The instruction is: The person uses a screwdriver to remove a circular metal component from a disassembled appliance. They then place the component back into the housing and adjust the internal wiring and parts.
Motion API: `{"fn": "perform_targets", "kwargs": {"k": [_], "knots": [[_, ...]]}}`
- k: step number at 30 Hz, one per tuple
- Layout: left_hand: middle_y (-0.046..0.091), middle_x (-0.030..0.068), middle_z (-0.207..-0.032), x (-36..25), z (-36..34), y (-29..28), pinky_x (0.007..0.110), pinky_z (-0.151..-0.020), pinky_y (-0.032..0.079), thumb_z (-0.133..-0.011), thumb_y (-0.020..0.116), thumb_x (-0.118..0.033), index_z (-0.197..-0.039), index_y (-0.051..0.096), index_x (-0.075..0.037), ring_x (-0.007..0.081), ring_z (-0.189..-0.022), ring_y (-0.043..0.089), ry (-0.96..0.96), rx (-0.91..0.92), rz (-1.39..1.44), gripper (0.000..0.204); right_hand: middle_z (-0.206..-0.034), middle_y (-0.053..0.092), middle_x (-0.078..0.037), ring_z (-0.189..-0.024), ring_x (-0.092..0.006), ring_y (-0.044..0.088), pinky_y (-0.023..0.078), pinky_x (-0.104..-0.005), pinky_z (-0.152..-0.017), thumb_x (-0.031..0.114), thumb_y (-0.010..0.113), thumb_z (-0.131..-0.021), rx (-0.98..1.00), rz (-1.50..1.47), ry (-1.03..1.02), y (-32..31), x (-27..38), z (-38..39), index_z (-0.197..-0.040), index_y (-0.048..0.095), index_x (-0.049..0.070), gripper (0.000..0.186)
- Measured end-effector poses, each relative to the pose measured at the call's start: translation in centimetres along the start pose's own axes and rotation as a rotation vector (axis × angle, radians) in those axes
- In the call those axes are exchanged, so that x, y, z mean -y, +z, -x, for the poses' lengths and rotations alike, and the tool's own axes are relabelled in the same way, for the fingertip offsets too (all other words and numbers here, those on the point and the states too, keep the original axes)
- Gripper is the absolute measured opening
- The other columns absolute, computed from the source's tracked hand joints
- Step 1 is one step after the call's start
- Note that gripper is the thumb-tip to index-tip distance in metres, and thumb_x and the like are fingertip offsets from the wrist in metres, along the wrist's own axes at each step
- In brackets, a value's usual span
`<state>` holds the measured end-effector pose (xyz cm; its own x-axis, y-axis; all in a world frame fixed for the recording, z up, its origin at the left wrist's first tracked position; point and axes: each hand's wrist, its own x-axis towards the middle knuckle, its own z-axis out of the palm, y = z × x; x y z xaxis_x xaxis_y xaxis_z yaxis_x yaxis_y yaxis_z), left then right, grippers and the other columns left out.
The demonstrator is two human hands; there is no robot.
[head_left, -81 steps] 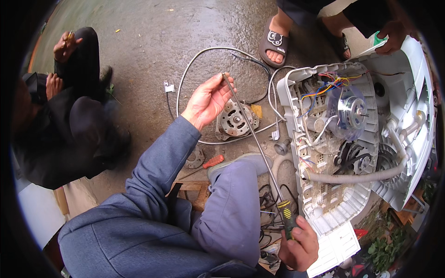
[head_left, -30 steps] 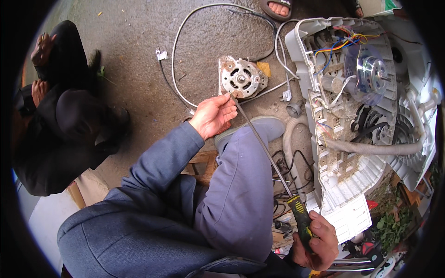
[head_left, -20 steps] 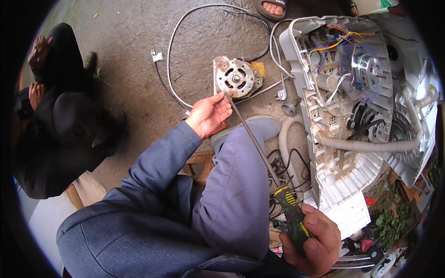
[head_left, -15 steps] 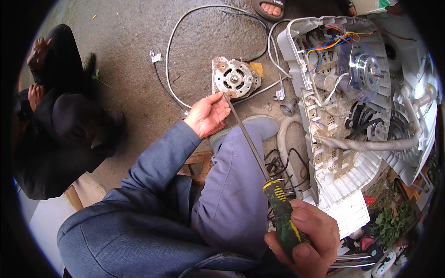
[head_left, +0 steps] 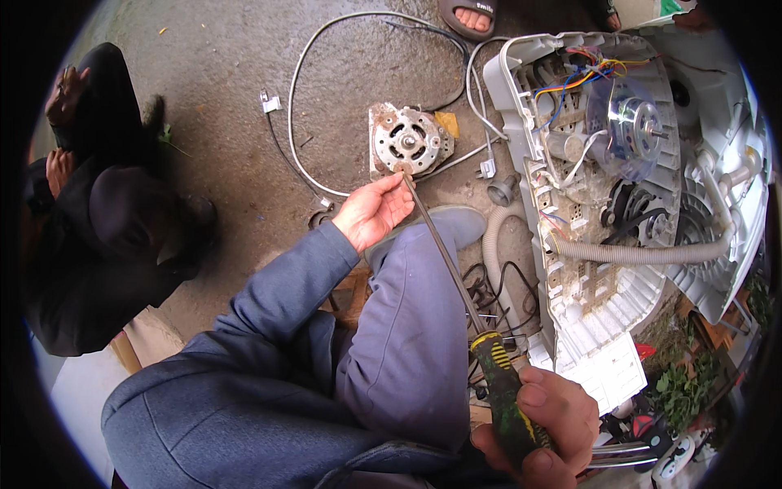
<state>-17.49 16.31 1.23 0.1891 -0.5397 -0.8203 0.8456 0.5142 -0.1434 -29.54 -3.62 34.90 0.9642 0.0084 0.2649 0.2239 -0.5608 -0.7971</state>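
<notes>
My right hand [head_left: 560,416] grips the dark green and yellow handle of a long screwdriver [head_left: 444,259]. Its thin metal shaft slants up and left across my thigh. At the shaft's far end, my left hand [head_left: 376,212] has thumb and forefinger pinched around the tip, palm turned partly up. Just beyond these fingers, a small electric motor [head_left: 419,155] with a slotted round metal face lies on the ground. Whether the tip touches the motor I cannot tell.
An opened white washing machine body [head_left: 562,269] lies at the right, with coloured wires, a second motor [head_left: 638,126] and a grey corrugated hose [head_left: 643,253]. A grey cable [head_left: 298,77] loops around the motor on the ground. Another person in dark clothes [head_left: 122,212] sits at the left.
My left hand has shifted slightly down and right in the picture, staying at the screwdriver's tip. My right hand and the handle have moved a little down and right. The view has shifted slightly.
</notes>
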Motion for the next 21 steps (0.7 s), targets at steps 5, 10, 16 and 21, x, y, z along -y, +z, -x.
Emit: {"fn": "perform_targets", "kwargs": {"k": [5,10,16,21], "knots": [[0.077,0.0115,-0.096,-0.3,0.0,0.3,0.032,-0.072,0.067,-0.109,0.059,-0.015,-0.11,0.068,0.0,0.0175,-0.079,0.076,-0.006,-0.021,-0.046,0.018,-0.122,0.067,-0.03,-0.096,-0.0438,0.074,0.064,-0.0494,-0.079,-0.007,0.086,-0.079,0.123,-0.018,0.057,-0.5,0.5,-1.0,-0.145,0.05,0.012,0.078],[0.076,0.0121,-0.096,0.1,0.1,0.4,0.032,-0.07,0.067,-0.109,0.06,-0.015,-0.111,0.068,0.0,0.0175,-0.077,0.075,0.002,-0.071,-0.015,0.018,-0.115,0.068,-0.025,-0.088,-0.0393,0.073,0.064,-0.0474,-0.075,0.004,0.087,-0.082,0.032,0.136,0.078,0.7,0.1,-1.6,-0.14,0.052,0.01,0.069],[0.076,0.0085,-0.093,0.0,0.4,1.5,0.034,-0.072,0.066,-0.11,0.059,-0.025,-0.108,0.07,-0.004,0.0175,-0.076,0.074,0.021,-0.074,-0.022,0.024,-0.127,0.067,-0.029,-0.092,-0.0346,0.076,0.063,-0.0431,-0.079,0.005,0.078,-0.09,0.201,-0.195,0.443,-1.1,2.3,-1.8,-0.136,0.063,0.0,0.048],[0.076,0.0063,-0.088,0.4,-0.4,1.5,0.031,-0.066,0.064,-0.105,0.069,-0.025,-0.102,0.073,-0.007,0.0153,-0.071,0.072,0.068,-0.103,-0.092,0.019,-0.118,0.072,-0.029,-0.091,-0.037,0.077,0.065,-0.0413,-0.072,0.004,0.081,-0.084,-0.091,-0.069,-0.032,2.3,-1.1,-1.6,-0.12,0.072,0.002,0.037]]}}
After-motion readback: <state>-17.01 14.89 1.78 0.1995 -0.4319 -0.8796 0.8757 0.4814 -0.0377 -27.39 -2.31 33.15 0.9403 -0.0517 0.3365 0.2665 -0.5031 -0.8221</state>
